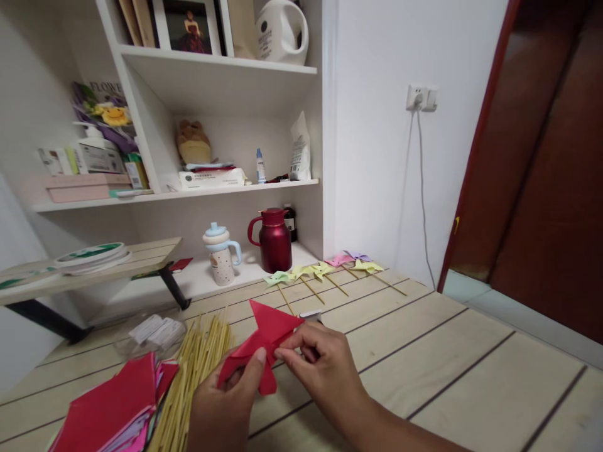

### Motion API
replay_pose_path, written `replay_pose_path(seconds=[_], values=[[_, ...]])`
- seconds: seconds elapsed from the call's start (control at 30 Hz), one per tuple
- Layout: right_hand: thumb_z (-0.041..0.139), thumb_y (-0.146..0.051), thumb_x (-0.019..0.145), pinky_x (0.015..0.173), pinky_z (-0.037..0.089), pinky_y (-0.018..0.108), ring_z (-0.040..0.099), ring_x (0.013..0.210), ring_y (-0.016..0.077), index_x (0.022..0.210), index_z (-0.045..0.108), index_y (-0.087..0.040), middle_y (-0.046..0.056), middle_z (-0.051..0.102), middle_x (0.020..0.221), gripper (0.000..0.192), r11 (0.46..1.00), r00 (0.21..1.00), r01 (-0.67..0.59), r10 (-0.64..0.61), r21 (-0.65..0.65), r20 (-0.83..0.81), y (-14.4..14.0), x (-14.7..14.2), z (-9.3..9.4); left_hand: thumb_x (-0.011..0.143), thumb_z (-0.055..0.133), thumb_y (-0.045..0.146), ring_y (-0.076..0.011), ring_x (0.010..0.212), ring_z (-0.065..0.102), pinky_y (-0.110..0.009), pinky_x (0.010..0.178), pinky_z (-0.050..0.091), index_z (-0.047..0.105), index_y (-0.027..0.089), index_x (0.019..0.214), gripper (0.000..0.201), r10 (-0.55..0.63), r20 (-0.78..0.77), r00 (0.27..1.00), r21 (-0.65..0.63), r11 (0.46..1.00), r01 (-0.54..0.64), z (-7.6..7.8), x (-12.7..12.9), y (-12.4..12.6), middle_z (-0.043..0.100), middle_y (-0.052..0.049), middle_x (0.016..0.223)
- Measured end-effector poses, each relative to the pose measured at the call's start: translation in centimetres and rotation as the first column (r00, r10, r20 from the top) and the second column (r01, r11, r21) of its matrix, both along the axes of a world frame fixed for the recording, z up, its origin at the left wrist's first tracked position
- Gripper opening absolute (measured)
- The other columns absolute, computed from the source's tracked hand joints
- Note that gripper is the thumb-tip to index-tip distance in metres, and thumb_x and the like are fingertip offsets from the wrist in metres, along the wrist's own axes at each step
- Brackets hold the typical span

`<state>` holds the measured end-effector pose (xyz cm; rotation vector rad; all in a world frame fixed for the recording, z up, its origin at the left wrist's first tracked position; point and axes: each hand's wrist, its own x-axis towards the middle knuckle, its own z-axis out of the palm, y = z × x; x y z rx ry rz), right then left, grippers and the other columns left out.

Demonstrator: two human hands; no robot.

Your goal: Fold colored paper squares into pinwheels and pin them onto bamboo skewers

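A stack of paper squares, red on top, lies at the table's left edge, with a bundle of sticks just beside it. The left hand pinches the lower edge of a folded red paper above the table; the right hand grips its right side with fingertips. Farther back lie finished pinwheels. On the shelf stand a cup and a red jug, both lidded, contents unseen.
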<state>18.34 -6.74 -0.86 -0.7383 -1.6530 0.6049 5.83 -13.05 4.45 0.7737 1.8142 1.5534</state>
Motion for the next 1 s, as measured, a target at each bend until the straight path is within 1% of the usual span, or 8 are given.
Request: replay_pose_path(seconds=[0.17, 0.33, 0.47, 0.57, 0.67, 0.73, 0.9, 1.0], values=[[0.077, -0.017, 0.077, 0.052, 0.034, 0.022, 0.048, 0.054, 0.0105, 0.064, 0.07, -0.018, -0.002, 0.062, 0.059, 0.014, 1.0, 1.0, -0.011, 0.011, 0.02, -0.005, 0.0, 0.1, 0.1, 0.041, 0.072, 0.041, -0.0299, 0.064, 0.071, -0.037, 0.062, 0.056, 0.07, 0.022, 0.05, 0.022, 0.015, -0.029, 0.999, 0.035, 0.999, -0.014, -0.5, -0.2, 0.2, 0.073, -0.006, 0.055], [0.073, -0.012, 0.077, 0.052, 0.033, 0.022, 0.046, 0.053, 0.0097, 0.061, 0.067, -0.017, -0.003, 0.06, 0.058, 0.017, 1.0, 1.0, -0.013, 0.013, 0.023, -0.008, -0.1, 0.0, 0.4, 0.051, 0.075, 0.036, -0.0286, 0.08, 0.074, -0.034, 0.073, 0.058, 0.075, 0.022, 0.063, 0.019, -0.122, 0.057, 0.991, 0.057, 0.991, 0.118, -0.5, -0.6, 0.1, 0.079, -0.005, 0.072], [0.073, -0.011, 0.075, 0.052, 0.032, 0.022, 0.045, 0.053, 0.0096, 0.06, 0.065, -0.017, -0.003, 0.057, 0.057, 0.018, 1.0, 1.0, 0.017, -0.017, 0.019, 0.006, 0.0, -0.1, 0.2, 0.053, 0.077, 0.036, -0.0294, 0.081, 0.075, -0.036, 0.074, 0.058, 0.076, 0.023, 0.066, 0.019, -0.078, 0.018, 0.997, -0.002, 0.997, 0.078, -1.1, -1.1, 0.2, 0.079, -0.004, 0.071], [0.073, -0.013, 0.075, 0.052, 0.032, 0.022, 0.045, 0.053, 0.0098, 0.06, 0.066, -0.017, -0.003, 0.057, 0.057, 0.017, 1.0, 1.0, 0.024, -0.024, 0.003, 0.006, 0.0, -0.2, 0.0, 0.056, 0.077, 0.037, -0.029, 0.083, 0.074, -0.036, 0.076, 0.057, 0.077, 0.022, 0.072, 0.021, -0.116, -0.021, 0.993, -0.005, 0.993, 0.116, -2.1, -1.4, 0.5, 0.08, -0.003, 0.074], [0.074, -0.016, 0.076, 0.051, 0.032, 0.022, 0.046, 0.053, 0.0099, 0.061, 0.067, -0.017, -0.002, 0.057, 0.058, 0.016, 1.0, 1.0, 0.014, -0.014, -0.011, -0.003, 0.0, -0.2, 0.0, 0.055, 0.077, 0.035, -0.0282, 0.08, 0.074, -0.035, 0.073, 0.057, 0.076, 0.022, 0.07, 0.02, -0.074, -0.016, 0.997, 0.006, 0.997, 0.074, -2.6, -1.6, 0.6, 0.079, -0.002, 0.072], [0.074, -0.017, 0.076, 0.051, 0.031, 0.022, 0.045, 0.053, 0.0096, 0.061, 0.067, -0.016, -0.002, 0.057, 0.057, 0.017, 1.0, 1.0, 0.005, -0.005, -0.014, -0.014, 0.0, -0.2, 0.0, 0.055, 0.077, 0.034, -0.0274, 0.079, 0.074, -0.034, 0.072, 0.058, 0.076, 0.023, 0.068, 0.017, -0.066, -0.014, 0.998, 0.013, 0.998, 0.066, -2.5, -1.7, 0.5, 0.079, -0.002, 0.07], [0.075, -0.016, 0.075, 0.051, 0.032, 0.022, 0.046, 0.053, 0.0097, 0.061, 0.068, -0.016, -0.003, 0.057, 0.057, 0.016, 1.0, 1.0, 0.008, -0.008, -0.021, -0.014, 0.0, -0.2, 0.1, 0.058, 0.076, 0.032, -0.0264, 0.071, 0.074, -0.031, 0.063, 0.058, 0.077, 0.024, 0.063, 0.01, -0.128, -0.077, 0.989, -0.017, 0.992, 0.127, -1.5, -1.7, 0.3, 0.077, -0.002, 0.064], [0.076, -0.016, 0.075, 0.052, 0.033, 0.022, 0.047, 0.053, 0.0103, 0.062, 0.07, -0.016, -0.002, 0.059, 0.058, 0.014, 1.0, 1.0, 0.011, -0.011, -0.029, -0.017, -0.1, -0.2, 0.0, 0.055, 0.077, 0.034, -0.0269, 0.069, 0.074, -0.031, 0.06, 0.057, 0.076, 0.022, 0.063, 0.014, -0.126, -0.03, 0.992, 0.019, 0.992, 0.127, -1.6, -1.4, 0.4, 0.077, -0.003, 0.063]])
